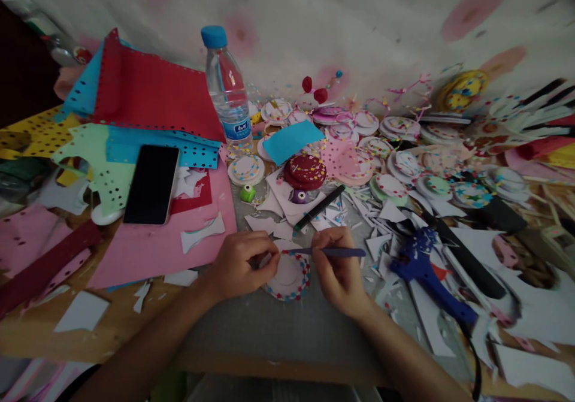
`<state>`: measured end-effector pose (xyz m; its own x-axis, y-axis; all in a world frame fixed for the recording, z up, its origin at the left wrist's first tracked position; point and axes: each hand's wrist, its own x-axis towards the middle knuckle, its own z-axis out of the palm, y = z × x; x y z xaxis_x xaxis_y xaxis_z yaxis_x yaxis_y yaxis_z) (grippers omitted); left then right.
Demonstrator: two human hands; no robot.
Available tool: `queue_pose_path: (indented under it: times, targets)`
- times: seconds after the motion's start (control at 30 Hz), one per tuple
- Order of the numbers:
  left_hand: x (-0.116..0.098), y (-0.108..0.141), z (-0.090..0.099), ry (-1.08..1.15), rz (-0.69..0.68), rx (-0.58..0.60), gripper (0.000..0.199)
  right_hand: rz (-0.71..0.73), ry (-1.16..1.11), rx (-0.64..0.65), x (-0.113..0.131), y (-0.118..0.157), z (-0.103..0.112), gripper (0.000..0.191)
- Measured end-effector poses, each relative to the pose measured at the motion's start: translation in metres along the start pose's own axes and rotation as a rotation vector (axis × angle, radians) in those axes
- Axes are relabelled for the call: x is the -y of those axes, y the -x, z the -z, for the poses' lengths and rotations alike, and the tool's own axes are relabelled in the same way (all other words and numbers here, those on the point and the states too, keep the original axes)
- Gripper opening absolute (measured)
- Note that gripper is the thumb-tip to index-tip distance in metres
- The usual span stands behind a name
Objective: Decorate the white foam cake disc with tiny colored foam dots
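A round white disc point(287, 275) with red, blue and white dots around its rim lies on the grey mat in front of me. My left hand point(245, 264) is at the disc's upper left edge, thumb and fingers pinched together. What they hold, if anything, is too small to tell. My right hand point(339, 267), over the disc's right side, grips a slim purple pen-like tool point(348, 252) near its middle. The tool lies nearly level, and its thin tip points left, close to my left fingertips.
A capped water bottle point(229, 96) stands behind, beside folded red foam sheets point(157, 87). On the left lies a black phone point(151, 184). A dark marker point(318, 207), white scraps and several decorated discs point(305, 171) crowd the back. A blue glue gun point(431, 276) lies right.
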<state>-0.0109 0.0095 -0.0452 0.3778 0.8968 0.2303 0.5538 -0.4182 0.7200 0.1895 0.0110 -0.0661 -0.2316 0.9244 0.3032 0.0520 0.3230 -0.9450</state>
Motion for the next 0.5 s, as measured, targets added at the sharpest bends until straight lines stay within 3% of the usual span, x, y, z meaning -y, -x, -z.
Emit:
queue_pose_path:
  times: [0.5]
  targets:
    - [-0.0008,0.0005,-0.0002,-0.015,-0.047,-0.005,0.012,0.029,0.048,0.037,0.0045,-0.0028,0.0015,0.009]
